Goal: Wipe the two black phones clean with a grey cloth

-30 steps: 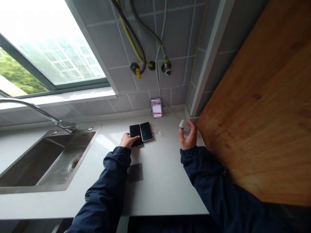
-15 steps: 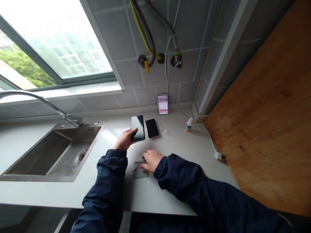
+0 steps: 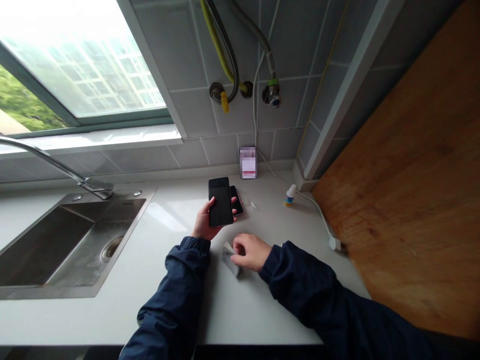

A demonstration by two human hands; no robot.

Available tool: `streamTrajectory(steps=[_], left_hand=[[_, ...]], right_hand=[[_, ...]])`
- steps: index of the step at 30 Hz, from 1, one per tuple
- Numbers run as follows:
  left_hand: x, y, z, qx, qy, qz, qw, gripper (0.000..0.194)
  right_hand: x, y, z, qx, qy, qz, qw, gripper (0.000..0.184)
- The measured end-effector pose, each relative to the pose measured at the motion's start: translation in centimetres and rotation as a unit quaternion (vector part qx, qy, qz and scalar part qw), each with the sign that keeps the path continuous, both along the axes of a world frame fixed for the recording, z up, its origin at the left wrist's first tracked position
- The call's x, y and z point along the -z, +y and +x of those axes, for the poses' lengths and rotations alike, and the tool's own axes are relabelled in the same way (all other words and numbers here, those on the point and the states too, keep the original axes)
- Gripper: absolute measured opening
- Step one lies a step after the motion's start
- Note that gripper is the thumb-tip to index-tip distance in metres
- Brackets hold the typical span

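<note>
Head view, as an onlooker would see it over the person's shoulder: the left hand (image 3: 207, 225) is closed around a black smartphone (image 3: 221, 201), gripping its lower edge with the screen side hidden and the thumb and fingers wrapped around the sides. Directly behind the held phone, a second phone (image 3: 237, 200) lies flat on the white tabletop (image 3: 168, 310), mostly hidden, so its screen cannot be made out. One phone is up in the hand, while the other stays down. The right hand (image 3: 252, 252) sits nearer the body, its fingers curled against a folded grey cloth (image 3: 229, 258) that stands partly up from the tabletop; whether they pinch it or only press it is hard to tell. Just beyond the right hand lies a small clear item (image 3: 253, 205), too small to identify. Farther ahead stand a small white-capped bottle (image 3: 290, 195) and a box (image 3: 248, 162) with a blurred face. Well to the left of the left hand is a stainless steel sink (image 3: 123, 192).
</note>
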State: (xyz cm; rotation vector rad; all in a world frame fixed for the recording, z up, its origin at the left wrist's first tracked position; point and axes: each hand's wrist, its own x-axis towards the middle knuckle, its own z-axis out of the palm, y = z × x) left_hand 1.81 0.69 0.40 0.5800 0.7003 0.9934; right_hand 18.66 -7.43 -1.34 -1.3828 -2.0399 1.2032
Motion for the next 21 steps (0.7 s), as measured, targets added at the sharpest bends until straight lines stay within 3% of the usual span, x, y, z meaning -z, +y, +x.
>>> streamTrajectory(steps=[4, 8, 11, 14, 17, 21], left_hand=[[1.3, -0.1, 2.5, 0.044, -0.04, -0.02, 0.998, 0.069], [2.8, -2.1, 4.6, 0.129, -0.071, -0.066, 0.987, 0.075], [3.3, -3.5, 5.3, 0.182, -0.107, -0.102, 0.972, 0.075], [3.2, -4.0, 5.5, 0.194, -0.123, -0.126, 0.965, 0.077], [3.3, -4.0, 5.5, 0.231, -0.115, -0.141, 0.956, 0.078], [3.7, -3.9, 5.4, 0.232, -0.106, -0.143, 0.956, 0.074]], right_hand=[[0.1, 1.4, 6.4, 0.12, 0.125, -0.001, 0.985, 0.037], [0.8, 3.1, 11.0, 0.258, 0.214, 0.035, 0.942, 0.044], [1.9, 3.5, 12.2, 0.337, 0.245, 0.082, 0.905, 0.047], [2.7, 3.4, 11.6, 0.385, 0.245, 0.136, 0.879, 0.051], [2.8, 3.0, 10.2, 0.378, 0.215, 0.196, 0.879, 0.045], [2.5, 2.6, 8.4, 0.214, 0.167, 0.233, 0.934, 0.032]])
